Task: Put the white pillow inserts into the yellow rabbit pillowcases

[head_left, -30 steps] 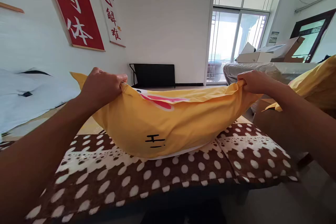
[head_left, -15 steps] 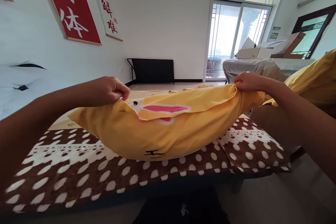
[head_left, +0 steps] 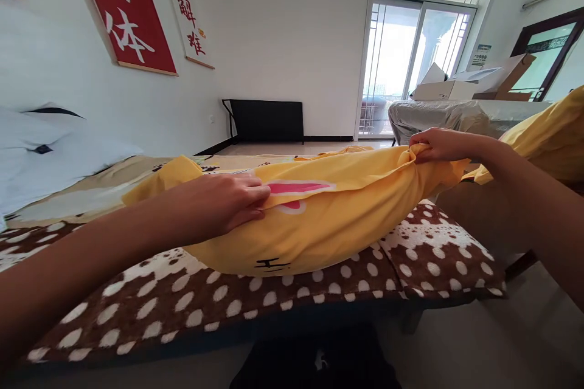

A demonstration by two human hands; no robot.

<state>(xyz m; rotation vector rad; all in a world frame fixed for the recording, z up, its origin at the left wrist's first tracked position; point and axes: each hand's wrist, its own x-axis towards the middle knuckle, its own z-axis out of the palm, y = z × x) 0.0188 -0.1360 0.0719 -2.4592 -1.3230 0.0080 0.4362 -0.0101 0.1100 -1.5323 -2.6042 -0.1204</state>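
A stuffed yellow pillowcase [head_left: 314, 237] with pink-and-white printed shapes and black marks stretches between my hands, its underside hanging low over the brown spotted cover. My right hand [head_left: 440, 144] pinches the gathered fabric at its right end. Around the middle of the upper edge, my left hand [head_left: 235, 197] has its thumb and fingers closed on the cloth beside the pink print. The case's left corner sticks up behind my left wrist. My left forearm and hand hide part of the left side.
Under the pillowcase lies a brown cover with white spots [head_left: 438, 255]. A white pillow [head_left: 68, 140] rests at left, and another yellow fabric bundle [head_left: 547, 134] at right. Farther back are a plastic-wrapped sofa [head_left: 424, 118], cardboard boxes [head_left: 449, 90] and a black panel [head_left: 267, 120].
My left hand has slid right along the upper edge, from the left end toward the middle. The left corner has folded up. My right hand keeps its grip with little movement.
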